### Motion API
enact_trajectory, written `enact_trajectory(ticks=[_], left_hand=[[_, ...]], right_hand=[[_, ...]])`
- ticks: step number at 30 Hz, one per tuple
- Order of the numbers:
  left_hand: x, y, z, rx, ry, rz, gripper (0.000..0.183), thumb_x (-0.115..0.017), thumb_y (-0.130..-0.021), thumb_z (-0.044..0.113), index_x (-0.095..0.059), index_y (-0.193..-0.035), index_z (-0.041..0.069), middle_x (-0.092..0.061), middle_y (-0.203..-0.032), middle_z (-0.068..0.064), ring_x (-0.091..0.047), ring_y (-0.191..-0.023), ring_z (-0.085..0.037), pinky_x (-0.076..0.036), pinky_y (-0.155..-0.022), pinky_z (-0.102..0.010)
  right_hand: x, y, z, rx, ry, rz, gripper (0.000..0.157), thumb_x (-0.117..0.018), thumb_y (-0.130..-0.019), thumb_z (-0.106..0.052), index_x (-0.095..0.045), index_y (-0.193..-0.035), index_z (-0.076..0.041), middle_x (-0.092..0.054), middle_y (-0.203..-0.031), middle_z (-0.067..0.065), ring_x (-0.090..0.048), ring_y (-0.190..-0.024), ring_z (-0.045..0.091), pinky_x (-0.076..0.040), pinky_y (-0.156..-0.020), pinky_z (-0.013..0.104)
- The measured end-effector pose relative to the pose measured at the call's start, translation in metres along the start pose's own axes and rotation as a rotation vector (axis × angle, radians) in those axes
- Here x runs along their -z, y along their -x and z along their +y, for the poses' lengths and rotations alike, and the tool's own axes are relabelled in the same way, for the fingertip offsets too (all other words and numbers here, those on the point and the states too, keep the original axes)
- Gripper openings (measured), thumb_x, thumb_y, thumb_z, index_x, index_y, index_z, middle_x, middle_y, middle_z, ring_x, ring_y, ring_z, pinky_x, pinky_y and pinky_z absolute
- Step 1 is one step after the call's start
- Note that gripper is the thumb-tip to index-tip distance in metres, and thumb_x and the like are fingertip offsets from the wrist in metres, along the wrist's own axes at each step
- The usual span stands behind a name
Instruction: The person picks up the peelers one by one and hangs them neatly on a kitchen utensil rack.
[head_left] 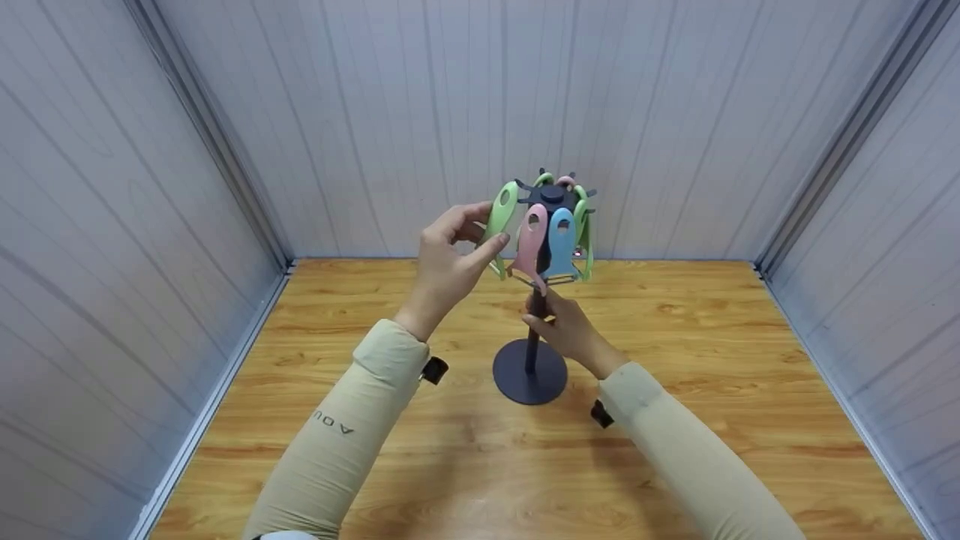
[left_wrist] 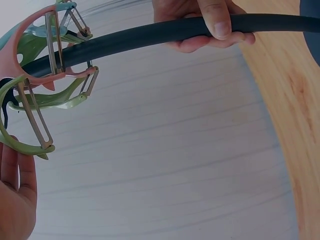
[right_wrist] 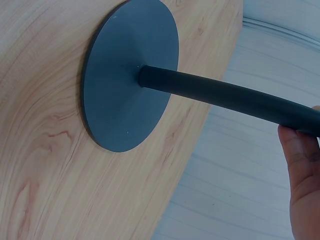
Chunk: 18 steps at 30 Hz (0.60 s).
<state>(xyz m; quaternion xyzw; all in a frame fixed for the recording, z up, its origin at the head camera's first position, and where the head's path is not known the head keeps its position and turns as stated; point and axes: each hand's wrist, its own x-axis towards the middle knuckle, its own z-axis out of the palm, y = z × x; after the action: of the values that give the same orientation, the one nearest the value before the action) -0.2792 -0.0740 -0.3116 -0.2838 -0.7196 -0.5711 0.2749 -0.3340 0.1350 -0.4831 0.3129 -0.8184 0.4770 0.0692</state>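
A dark stand with a round base [head_left: 530,390] and an upright pole [head_left: 532,352] carries several Y-shaped peelers on hooks at its top. My left hand [head_left: 454,251] pinches a light green peeler [head_left: 501,212] on the left side of the hook ring; its handle hole is at or by a hook tip. Below the peelers, my right hand [head_left: 570,330] grips the pole, its thumb across it in the left wrist view. A pink peeler [head_left: 530,238] and a blue peeler [head_left: 562,238] hang at the front. More green peelers [head_left: 586,236] hang on the right, and others are partly hidden behind.
The stand rests on a wood-grain tabletop [head_left: 337,337]. Pale panel walls rise at the back [head_left: 360,135], left [head_left: 97,247] and right [head_left: 877,225]. Small black devices [head_left: 434,370] sit at both wrists.
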Motion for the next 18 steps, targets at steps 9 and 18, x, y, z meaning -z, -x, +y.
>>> enact_trajectory(ticks=[9,18], left_hand=[[-0.005,0.006,-0.002,-0.016,0.009,-0.037,0.030,-0.073,-0.085,-0.001,-0.065,-0.114,-0.008,-0.067,-0.099,-0.020,-0.063,-0.075,-0.031,-0.054,-0.072,-0.041],[-0.014,0.014,-0.002,-0.022,0.030,-0.020,0.031,-0.073,-0.084,-0.003,-0.065,-0.113,-0.009,-0.067,-0.098,-0.020,-0.063,-0.075,-0.031,-0.054,-0.074,-0.049]], right_hand=[[0.003,-0.001,0.002,-0.020,0.002,-0.038,0.016,-0.060,-0.099,-0.018,-0.053,-0.109,-0.009,-0.061,-0.090,0.006,-0.062,-0.076,0.017,-0.058,-0.067,0.032],[0.003,0.000,0.003,-0.048,0.039,-0.024,0.016,-0.062,-0.098,-0.022,-0.058,-0.102,-0.008,-0.062,-0.087,0.004,-0.059,-0.076,0.016,-0.056,-0.067,0.033]])
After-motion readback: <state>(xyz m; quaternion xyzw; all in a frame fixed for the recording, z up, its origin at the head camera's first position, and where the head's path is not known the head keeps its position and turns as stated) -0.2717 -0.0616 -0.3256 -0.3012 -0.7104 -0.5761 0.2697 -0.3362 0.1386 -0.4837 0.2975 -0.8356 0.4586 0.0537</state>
